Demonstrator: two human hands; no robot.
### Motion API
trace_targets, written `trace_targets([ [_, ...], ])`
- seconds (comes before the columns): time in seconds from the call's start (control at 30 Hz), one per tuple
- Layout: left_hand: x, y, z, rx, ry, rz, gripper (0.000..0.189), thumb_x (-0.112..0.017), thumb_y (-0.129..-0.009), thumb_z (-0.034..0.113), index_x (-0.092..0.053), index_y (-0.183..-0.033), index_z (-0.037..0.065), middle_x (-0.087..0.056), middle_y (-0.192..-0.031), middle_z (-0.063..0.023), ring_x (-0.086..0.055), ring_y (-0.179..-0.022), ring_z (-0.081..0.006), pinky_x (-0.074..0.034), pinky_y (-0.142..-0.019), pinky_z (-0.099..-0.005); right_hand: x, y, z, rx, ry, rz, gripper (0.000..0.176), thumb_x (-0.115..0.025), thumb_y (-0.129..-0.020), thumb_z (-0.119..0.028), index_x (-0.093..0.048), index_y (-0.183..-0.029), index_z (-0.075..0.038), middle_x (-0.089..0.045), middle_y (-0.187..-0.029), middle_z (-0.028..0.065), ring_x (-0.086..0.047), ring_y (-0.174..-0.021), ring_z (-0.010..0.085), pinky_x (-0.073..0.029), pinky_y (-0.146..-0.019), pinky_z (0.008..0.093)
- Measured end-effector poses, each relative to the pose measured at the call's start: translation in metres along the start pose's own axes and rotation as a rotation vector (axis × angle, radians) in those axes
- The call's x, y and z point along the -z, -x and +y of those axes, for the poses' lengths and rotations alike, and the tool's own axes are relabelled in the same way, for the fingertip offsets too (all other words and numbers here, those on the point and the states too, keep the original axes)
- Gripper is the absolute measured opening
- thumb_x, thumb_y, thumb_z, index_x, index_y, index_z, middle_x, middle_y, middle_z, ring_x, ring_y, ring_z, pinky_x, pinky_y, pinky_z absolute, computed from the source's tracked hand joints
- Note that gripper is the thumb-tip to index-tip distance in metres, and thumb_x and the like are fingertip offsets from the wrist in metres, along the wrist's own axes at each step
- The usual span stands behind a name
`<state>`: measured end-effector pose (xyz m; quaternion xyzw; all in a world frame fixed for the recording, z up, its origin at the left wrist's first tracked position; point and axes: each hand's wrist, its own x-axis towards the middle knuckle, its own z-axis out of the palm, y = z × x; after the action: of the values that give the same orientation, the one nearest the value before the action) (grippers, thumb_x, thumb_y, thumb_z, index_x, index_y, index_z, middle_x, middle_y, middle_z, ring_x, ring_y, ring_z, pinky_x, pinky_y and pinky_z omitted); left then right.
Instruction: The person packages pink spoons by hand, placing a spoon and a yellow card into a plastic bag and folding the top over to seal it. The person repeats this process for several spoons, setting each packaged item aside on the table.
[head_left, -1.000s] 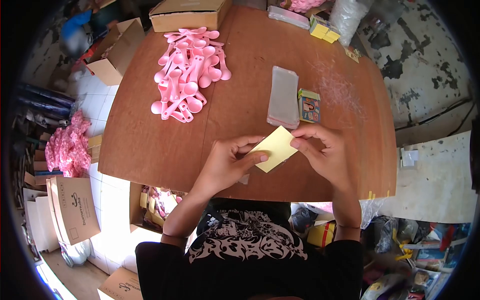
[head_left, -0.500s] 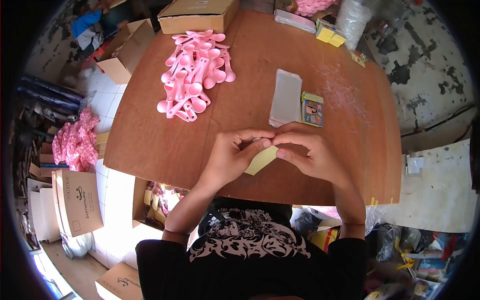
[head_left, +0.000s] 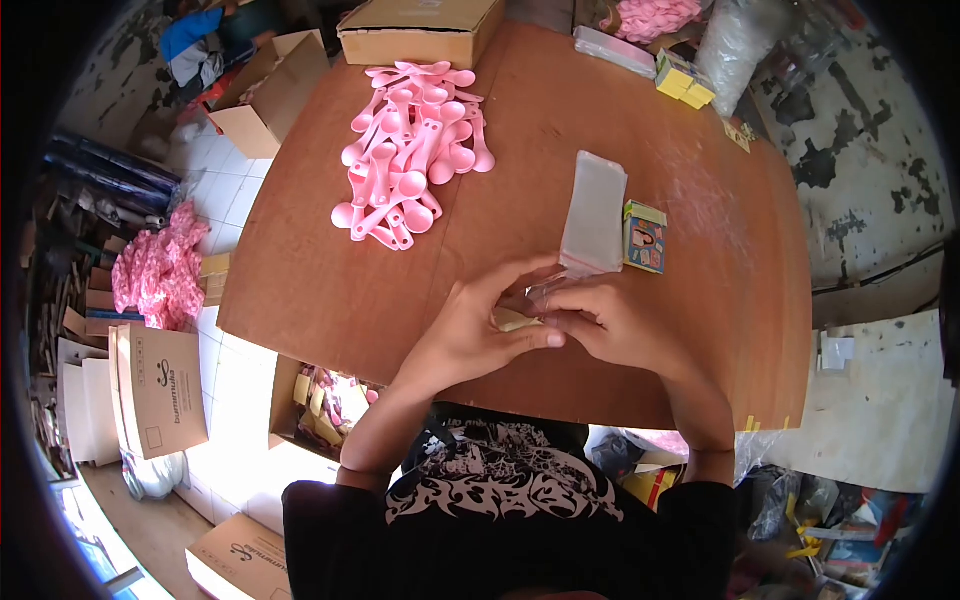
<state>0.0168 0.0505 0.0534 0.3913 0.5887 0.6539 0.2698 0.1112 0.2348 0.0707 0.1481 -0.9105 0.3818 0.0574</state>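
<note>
Both hands meet above the near part of the table. My left hand (head_left: 470,325) curls around a pale yellow card (head_left: 514,320), which is mostly hidden by the fingers. My right hand (head_left: 615,322) is closed, with its fingertips pinching a clear plastic bag (head_left: 545,287) beside the card. Just beyond my hands lies a stack of clear plastic bags (head_left: 595,210). A small pack of printed cards (head_left: 645,238) rests at its right side. Pink measuring spoons (head_left: 410,150) are heaped farther off to the left.
A cardboard box (head_left: 420,35) stands at the table's far edge. Yellow card packs (head_left: 685,80) and a plastic roll (head_left: 735,50) sit at the far right. Cartons (head_left: 160,390) and a pink bundle (head_left: 160,265) are on the left. Another person (head_left: 195,45) is at the far left.
The yellow card, seen plainly before, is now mostly covered by my left hand. My right fingers have closed in, and clear plastic shows between the hands. The whole view has shifted slightly.
</note>
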Motion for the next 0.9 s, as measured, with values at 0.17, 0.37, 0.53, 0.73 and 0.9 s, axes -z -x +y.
trace_targets([
  [0.17,0.026,0.019,-0.029,0.262,-0.187,0.024,0.045,-0.074,-0.084,0.001,-0.058,-0.126,-0.002,-0.067,-0.115,-0.011,-0.063,-0.103,-0.0129,-0.051,-0.087,-0.0275,0.012,-0.047,0.036,-0.274,-0.472,0.002,0.021,-0.064,-0.094,-0.011,-0.069,-0.112,-0.002,-0.072,-0.095,0.0075,-0.066,-0.078,0.0097,-0.053,-0.07,0.0265],
  [0.37,0.033,0.033,-0.04,0.273,-0.084,0.154,0.046,-0.072,-0.086,-0.001,-0.056,-0.128,-0.003,-0.07,-0.098,-0.0086,-0.066,-0.082,-0.009,-0.053,-0.069,-0.0252,-0.012,-0.155,0.157,-0.231,0.097,0.338,0.021,-0.071,-0.084,-0.016,-0.072,-0.103,-0.008,-0.074,-0.09,0.008,-0.071,-0.078,0.0195,-0.054,-0.073,0.0339],
  [0.53,0.032,0.043,-0.045,0.292,-0.112,0.169,0.048,-0.073,-0.086,0.002,-0.054,-0.131,-0.003,-0.07,-0.089,-0.0061,-0.064,-0.075,-0.0066,-0.051,-0.063,-0.0223,-0.019,-0.208,0.181,-0.438,0.249,0.412,0.022,-0.075,-0.076,-0.018,-0.072,-0.093,-0.006,-0.074,-0.092,0.0128,-0.072,-0.089,0.0236,-0.056,-0.078,0.036],
  [0.73,0.034,0.045,-0.049,0.225,-0.18,0.173,0.048,-0.073,-0.087,0.002,-0.054,-0.131,-0.004,-0.07,-0.089,-0.0047,-0.062,-0.075,-0.0058,-0.049,-0.063,-0.022,-0.016,-0.213,0.171,-0.571,0.407,0.469,0.029,-0.073,-0.074,-0.018,-0.07,-0.099,-0.004,-0.073,-0.093,0.015,-0.071,-0.09,0.0282,-0.055,-0.079,0.0374],
  [0.9,0.033,0.042,-0.048,0.205,-0.152,0.172,0.048,-0.073,-0.087,0.002,-0.054,-0.13,-0.005,-0.069,-0.091,-0.0044,-0.062,-0.077,-0.0053,-0.049,-0.065,-0.0217,-0.009,-0.2,0.217,-0.65,0.339,0.38,0.033,-0.067,-0.079,-0.031,-0.069,-0.104,-0.01,-0.072,-0.097,0.0152,-0.069,-0.097,0.0319,-0.052,-0.083,0.047],
])
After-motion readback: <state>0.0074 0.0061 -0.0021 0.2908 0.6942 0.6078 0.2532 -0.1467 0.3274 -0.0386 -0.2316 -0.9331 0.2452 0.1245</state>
